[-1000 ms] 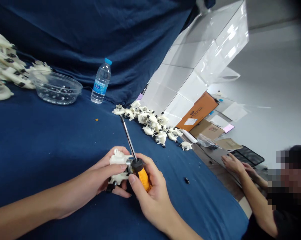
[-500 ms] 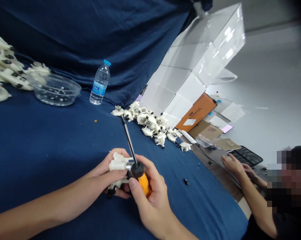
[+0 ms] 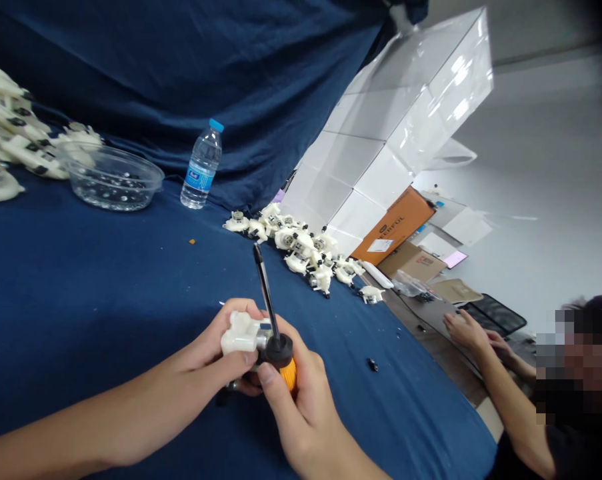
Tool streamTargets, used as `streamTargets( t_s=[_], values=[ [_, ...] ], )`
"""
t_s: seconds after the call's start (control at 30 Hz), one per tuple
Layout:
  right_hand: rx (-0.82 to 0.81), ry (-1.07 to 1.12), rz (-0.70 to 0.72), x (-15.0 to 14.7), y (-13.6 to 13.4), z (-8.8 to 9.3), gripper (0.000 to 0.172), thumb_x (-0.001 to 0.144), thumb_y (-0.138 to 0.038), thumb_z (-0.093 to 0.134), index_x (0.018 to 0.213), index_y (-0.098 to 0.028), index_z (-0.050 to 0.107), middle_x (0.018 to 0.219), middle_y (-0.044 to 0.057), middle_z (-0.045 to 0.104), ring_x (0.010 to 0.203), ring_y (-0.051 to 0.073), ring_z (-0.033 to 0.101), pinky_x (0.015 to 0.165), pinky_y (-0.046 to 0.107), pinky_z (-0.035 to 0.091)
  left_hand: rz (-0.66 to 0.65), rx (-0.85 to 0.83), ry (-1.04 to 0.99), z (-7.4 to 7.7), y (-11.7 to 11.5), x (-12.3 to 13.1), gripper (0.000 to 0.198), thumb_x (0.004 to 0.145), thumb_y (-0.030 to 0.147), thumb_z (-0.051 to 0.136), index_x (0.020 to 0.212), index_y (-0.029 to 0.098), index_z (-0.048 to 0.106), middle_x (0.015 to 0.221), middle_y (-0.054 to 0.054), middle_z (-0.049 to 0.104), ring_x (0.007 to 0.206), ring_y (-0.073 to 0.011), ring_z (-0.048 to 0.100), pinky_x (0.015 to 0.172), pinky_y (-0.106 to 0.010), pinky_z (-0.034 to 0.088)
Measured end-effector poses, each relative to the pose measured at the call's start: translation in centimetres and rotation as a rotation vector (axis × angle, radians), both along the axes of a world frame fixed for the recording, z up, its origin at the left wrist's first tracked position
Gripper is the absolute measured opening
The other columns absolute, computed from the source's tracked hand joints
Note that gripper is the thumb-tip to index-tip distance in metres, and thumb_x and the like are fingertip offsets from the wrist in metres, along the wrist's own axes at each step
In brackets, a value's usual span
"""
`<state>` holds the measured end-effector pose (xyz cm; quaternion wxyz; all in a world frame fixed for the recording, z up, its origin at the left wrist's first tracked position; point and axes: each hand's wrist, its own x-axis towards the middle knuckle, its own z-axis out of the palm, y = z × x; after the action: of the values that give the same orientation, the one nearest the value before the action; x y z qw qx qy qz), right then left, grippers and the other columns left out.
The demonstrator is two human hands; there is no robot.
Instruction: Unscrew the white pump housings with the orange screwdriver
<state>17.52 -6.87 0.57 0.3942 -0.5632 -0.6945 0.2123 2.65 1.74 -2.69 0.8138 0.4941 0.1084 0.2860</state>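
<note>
My left hand [image 3: 225, 347] is closed around a white plastic part [image 3: 241, 332] with a silver metal cylinder at its right side. In my right hand [image 3: 301, 387] lies a screwdriver [image 3: 287, 370] with an orange and black handle, its dark shaft pointing up and away from the part. The right thumb and fingers come against the part's right side, close to my left thumb. My fingers hide the lower part of the white piece and most of the handle.
On the blue cloth [image 3: 131, 280] stand a clear bowl [image 3: 115, 193] with small shiny pieces and a water bottle [image 3: 201, 163]. White assemblies [image 3: 301, 243] are heaped ahead, others [image 3: 15, 133] at left. A small black piece [image 3: 373, 365] lies right. Another person's hands [image 3: 468, 330] work beyond.
The screwdriver's shaft has tilted, its tip now lower and slightly farther right. The white part has turned a little in my left hand, and its black lower piece is less visible.
</note>
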Motion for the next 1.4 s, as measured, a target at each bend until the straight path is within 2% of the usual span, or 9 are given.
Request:
streamTargets(
  t_s=[0.17, 0.4, 0.5, 0.7, 0.77, 0.87, 0.97, 1.13, 1.4],
  values=[
    [0.072, 0.010, 0.084, -0.2, 0.4, 0.6, 0.038, 0.094, -0.024, 0.047, 0.133, -0.024, 0.048, 0.099, 0.002, 0.065, 0.083, 0.016, 0.062, 0.079, 0.029, 0.050, 0.041, 0.031, 0.037, 0.5, -0.5, -0.2, 0.040, 0.079, 0.042, 0.063, 0.116, 0.032, 0.049, 0.098, -0.001, 0.061, 0.086, -0.0212, 0.059, 0.081, -0.039, 0.050],
    [0.061, 0.006, 0.048, -0.2, 0.1, 0.7, 0.038, 0.093, -0.026, 0.048, 0.130, -0.020, 0.050, 0.097, 0.004, 0.067, 0.079, 0.018, 0.062, 0.076, 0.032, 0.049, 0.086, 0.064, 0.024, 1.1, -1.4, -0.6, 0.033, 0.085, 0.039, 0.058, 0.114, 0.033, 0.044, 0.102, -0.001, 0.058, 0.089, -0.0196, 0.057, 0.081, -0.036, 0.051],
    [0.060, 0.003, 0.046, -0.2, 0.2, 0.7, 0.036, 0.093, -0.025, 0.048, 0.129, -0.020, 0.051, 0.095, 0.003, 0.066, 0.080, 0.017, 0.061, 0.076, 0.031, 0.049, 0.071, 0.060, 0.018, 0.3, -1.1, -0.2, 0.033, 0.085, 0.040, 0.057, 0.115, 0.033, 0.045, 0.099, 0.000, 0.059, 0.085, -0.0189, 0.058, 0.080, -0.036, 0.051],
    [0.030, 0.010, 0.024, -0.3, 0.2, 0.6, 0.036, 0.093, -0.028, 0.049, 0.128, -0.021, 0.052, 0.093, 0.002, 0.065, 0.077, 0.017, 0.059, 0.073, 0.030, 0.048, -0.010, 0.035, 0.053, -1.9, 1.1, 1.3, 0.037, 0.075, 0.039, 0.067, 0.107, 0.030, 0.050, 0.086, 0.001, 0.060, 0.074, -0.0188, 0.058, 0.069, -0.033, 0.051],
    [0.041, 0.013, 0.030, -0.3, 0.1, 0.6, 0.036, 0.092, -0.026, 0.050, 0.128, -0.022, 0.052, 0.094, 0.002, 0.065, 0.078, 0.016, 0.060, 0.075, 0.030, 0.048, 0.027, 0.065, 0.051, -1.6, 0.9, 1.1, 0.038, 0.077, 0.037, 0.066, 0.109, 0.031, 0.047, 0.087, 0.001, 0.059, 0.075, -0.0180, 0.057, 0.069, -0.032, 0.051],
    [0.054, 0.021, 0.050, -0.3, 0.1, 0.5, 0.035, 0.092, -0.026, 0.050, 0.128, -0.024, 0.052, 0.094, 0.000, 0.066, 0.079, 0.016, 0.061, 0.076, 0.030, 0.048, 0.136, 0.121, 0.033, -0.2, -0.6, 0.3, 0.035, 0.086, 0.034, 0.057, 0.116, 0.034, 0.038, 0.092, 0.002, 0.056, 0.079, -0.0157, 0.055, 0.073, -0.030, 0.049],
    [0.046, 0.010, 0.026, -0.3, 0.0, 0.3, 0.037, 0.092, -0.025, 0.051, 0.129, -0.026, 0.052, 0.104, 0.001, 0.067, 0.087, 0.017, 0.063, 0.082, 0.032, 0.048, 0.156, 0.143, 0.030, 0.8, -1.8, -0.3, 0.033, 0.090, 0.033, 0.052, 0.117, 0.035, 0.033, 0.094, 0.003, 0.054, 0.078, -0.0137, 0.052, 0.074, -0.028, 0.047],
    [0.037, -0.001, -0.010, -0.3, 0.0, 0.2, 0.040, 0.092, -0.027, 0.051, 0.132, -0.025, 0.051, 0.112, 0.004, 0.067, 0.091, 0.020, 0.064, 0.085, 0.035, 0.049, 0.135, 0.155, 0.025, 0.6, -1.7, -0.2, 0.035, 0.090, 0.034, 0.052, 0.118, 0.036, 0.031, 0.094, 0.003, 0.053, 0.077, -0.0139, 0.051, 0.074, -0.029, 0.045],
    [0.058, 0.027, 0.044, -0.3, 0.3, 0.6, 0.036, 0.092, -0.025, 0.050, 0.128, -0.024, 0.053, 0.093, 0.002, 0.066, 0.080, 0.017, 0.063, 0.077, 0.030, 0.050, 0.125, 0.154, 0.020, 0.9, -1.7, -0.2, 0.031, 0.091, 0.028, 0.048, 0.116, 0.035, 0.031, 0.092, 0.003, 0.052, 0.076, -0.0132, 0.050, 0.073, -0.029, 0.046]
  ],
)
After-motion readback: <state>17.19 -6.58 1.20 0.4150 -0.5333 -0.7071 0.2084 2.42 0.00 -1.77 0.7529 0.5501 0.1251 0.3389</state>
